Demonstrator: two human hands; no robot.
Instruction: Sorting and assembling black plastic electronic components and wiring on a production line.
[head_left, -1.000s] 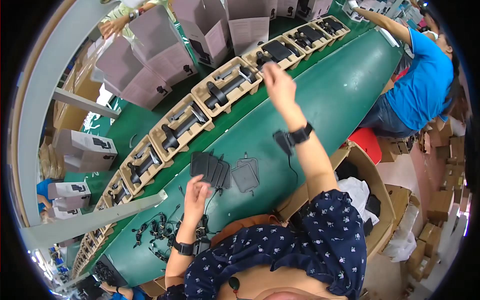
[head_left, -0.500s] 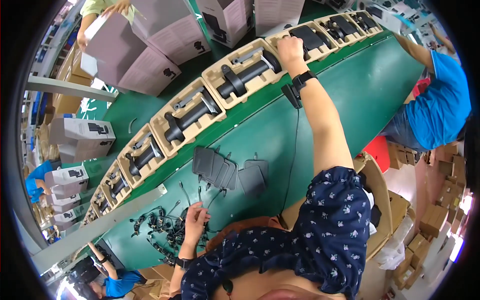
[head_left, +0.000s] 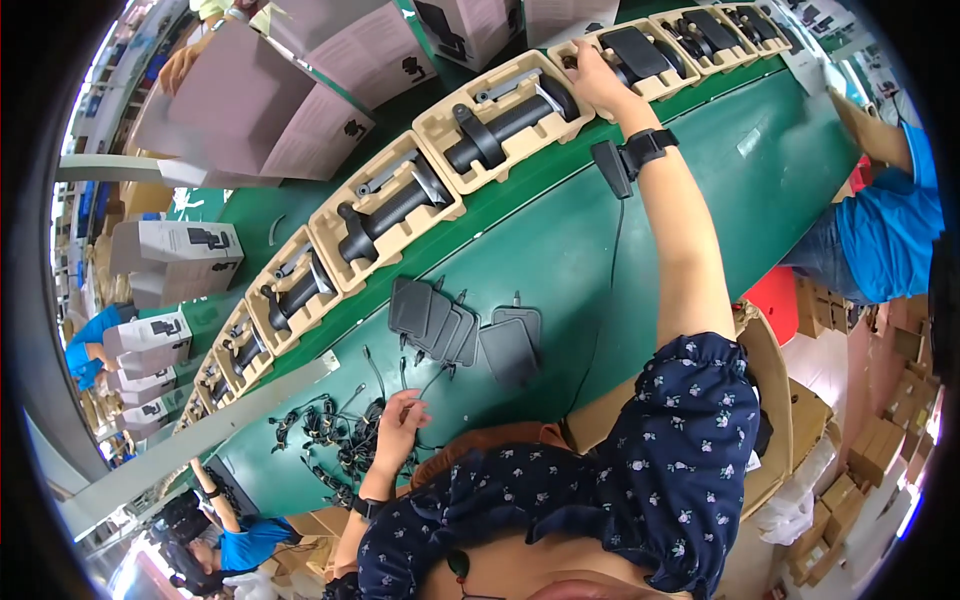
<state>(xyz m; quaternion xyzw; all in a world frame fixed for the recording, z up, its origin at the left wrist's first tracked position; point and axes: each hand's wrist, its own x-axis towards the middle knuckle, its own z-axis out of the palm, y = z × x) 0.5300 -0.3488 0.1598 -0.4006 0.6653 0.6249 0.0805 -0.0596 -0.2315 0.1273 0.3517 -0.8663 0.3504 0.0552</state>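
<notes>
My right hand (head_left: 597, 82) reaches into the left end of a beige molded tray (head_left: 668, 82) holding a flat black pad (head_left: 633, 52). Its fingers are bent down into the tray, and what they grip, if anything, is hidden. A black wrist strap (head_left: 640, 150) with a small box and a thin wire is on that arm. My left hand (head_left: 402, 415) hovers at the near side of the table, fingers loosely curled and apart with nothing visible in them. Beside it lies a heap of black cables (head_left: 335, 435). Several flat black pads with short plugs (head_left: 432, 320) lie farther out.
A curved row of beige trays with black tubular stands (head_left: 500, 130) runs along the green belt (head_left: 440, 235). Printed cartons (head_left: 190, 255) stand beyond it. A metal bar (head_left: 230, 420) crosses at left. Co-workers in blue (head_left: 885, 240) sit at right and left; another person's hand (head_left: 180, 65) touches a carton.
The trays appear shifted slightly up and right in the picture, as does my right hand. Its fist has turned, with the fingers now reaching lower into the tray. My left hand has barely moved.
</notes>
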